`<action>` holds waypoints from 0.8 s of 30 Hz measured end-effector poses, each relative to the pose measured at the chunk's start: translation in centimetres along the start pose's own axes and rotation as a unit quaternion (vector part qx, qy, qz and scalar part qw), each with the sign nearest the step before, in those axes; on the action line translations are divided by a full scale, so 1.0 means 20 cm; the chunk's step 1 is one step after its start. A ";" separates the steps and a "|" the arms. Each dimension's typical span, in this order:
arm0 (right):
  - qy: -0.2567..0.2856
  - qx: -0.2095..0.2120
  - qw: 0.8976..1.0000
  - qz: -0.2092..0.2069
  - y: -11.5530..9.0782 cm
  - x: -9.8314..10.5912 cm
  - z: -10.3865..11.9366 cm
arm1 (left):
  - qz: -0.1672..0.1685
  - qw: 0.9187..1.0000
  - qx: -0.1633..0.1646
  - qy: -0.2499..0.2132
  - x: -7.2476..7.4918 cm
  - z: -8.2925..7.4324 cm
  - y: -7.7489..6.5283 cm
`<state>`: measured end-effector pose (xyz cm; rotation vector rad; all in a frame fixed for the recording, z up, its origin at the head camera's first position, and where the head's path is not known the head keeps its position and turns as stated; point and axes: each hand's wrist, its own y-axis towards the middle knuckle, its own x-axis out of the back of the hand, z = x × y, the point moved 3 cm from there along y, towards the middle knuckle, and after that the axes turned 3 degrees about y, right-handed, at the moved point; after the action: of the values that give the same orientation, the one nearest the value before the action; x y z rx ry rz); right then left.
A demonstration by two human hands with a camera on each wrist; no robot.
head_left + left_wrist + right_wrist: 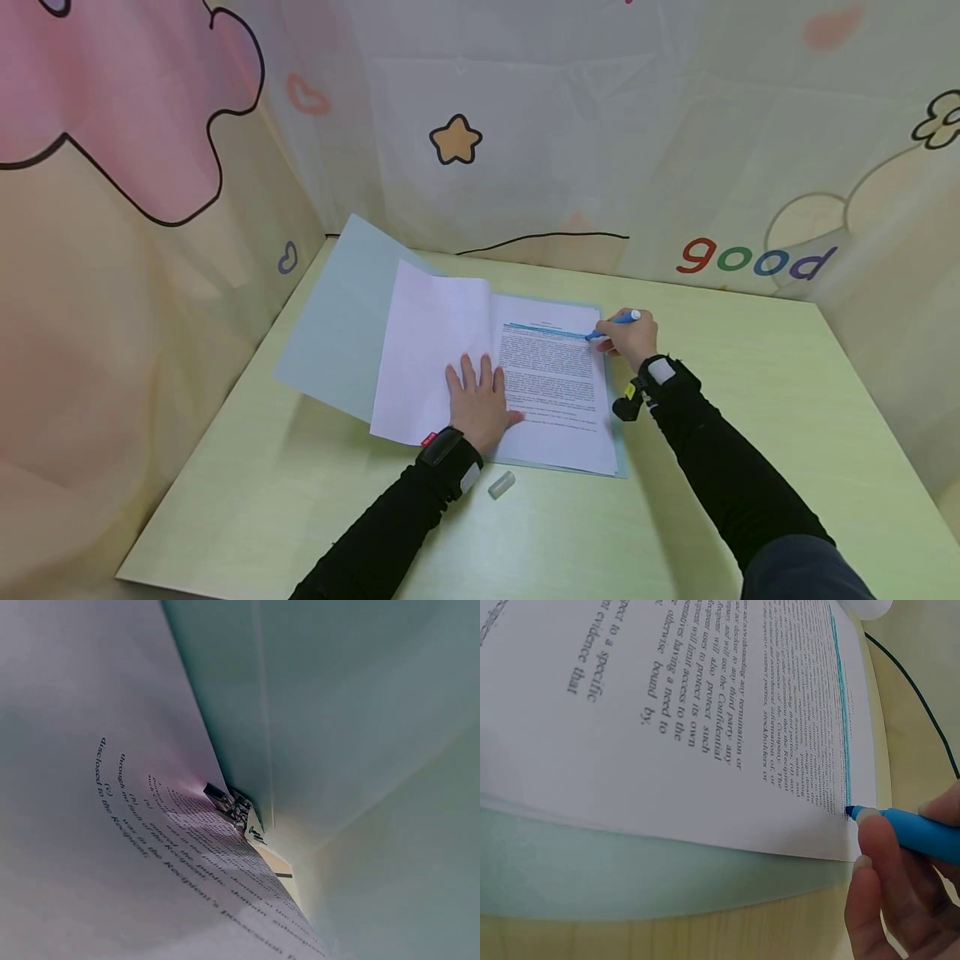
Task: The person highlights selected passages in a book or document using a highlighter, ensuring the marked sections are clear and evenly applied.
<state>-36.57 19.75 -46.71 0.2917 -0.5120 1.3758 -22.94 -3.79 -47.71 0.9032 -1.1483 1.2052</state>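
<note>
My right hand (632,337) pinches a blue highlighter (625,317), its tip at the right end of a blue line drawn across the top of the printed page (555,392). The right wrist view shows the highlighter (922,834) between fingers and thumb, its dark tip on the paper. My left hand (478,408) lies with fingers spread over the inner edge of the turned-back sheet (431,350), its thumb reaching onto the printed page. The papers sit in a light blue folder (337,308), whose cover is opened to the left. The left wrist view shows a metal clip (232,806) at the folder's spine.
A small greyish cylinder (502,485) lies on the pale wooden table (750,400), just in front of the folder near my left wrist. Printed curtains (540,167) enclose the table at the back and both sides.
</note>
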 end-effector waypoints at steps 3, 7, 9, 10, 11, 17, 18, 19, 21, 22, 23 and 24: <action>0.000 -0.003 1.000 -0.001 0.00 0.00 -0.01 | 0.006 1.000 0.000 0.000 -0.01 0.00 0.00; -0.002 -0.007 1.000 0.000 0.01 0.00 -0.01 | 0.010 1.000 -0.002 -0.005 -0.02 -0.01 0.01; 0.001 -0.001 1.000 -0.001 0.00 0.01 -0.01 | 0.008 1.000 -0.003 -0.005 -0.02 -0.01 0.01; 0.013 0.004 1.000 -0.003 0.01 0.01 -0.01 | 0.004 1.000 -0.004 -0.005 -0.01 -0.01 0.01; 0.035 0.006 0.999 -0.007 0.01 0.02 -0.01 | 0.001 1.000 -0.005 -0.004 0.00 0.00 0.01; 0.302 -0.050 0.952 0.013 -0.03 0.04 -0.08 | -0.023 1.000 -0.013 -0.006 0.02 -0.01 -0.03; 0.341 -0.067 0.938 0.022 -0.04 0.04 -0.09 | -0.028 1.000 -0.013 -0.003 0.03 -0.02 -0.04; 0.370 -0.083 0.925 0.031 -0.05 0.04 -0.10 | -0.033 0.999 -0.013 0.004 0.04 -0.03 -0.04; 0.408 -0.114 0.904 0.048 -0.05 0.06 -0.12 | -0.047 0.999 -0.017 0.018 0.06 -0.06 -0.04; 0.424 -0.125 0.895 0.051 -0.05 0.07 -0.13 | -0.052 0.998 -0.022 0.020 0.07 -0.08 -0.04; 0.436 -0.133 0.889 0.049 -0.05 0.08 -0.13 | -0.055 0.998 -0.030 0.014 0.09 -0.11 -0.03; 0.443 -0.139 0.885 0.047 -0.05 0.09 -0.13 | -0.054 0.998 -0.042 0.002 0.10 -0.15 -0.03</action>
<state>-34.92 22.41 -47.95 -0.5970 0.0563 1.3463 -21.85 -0.65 -46.42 0.8864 -1.1243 1.0640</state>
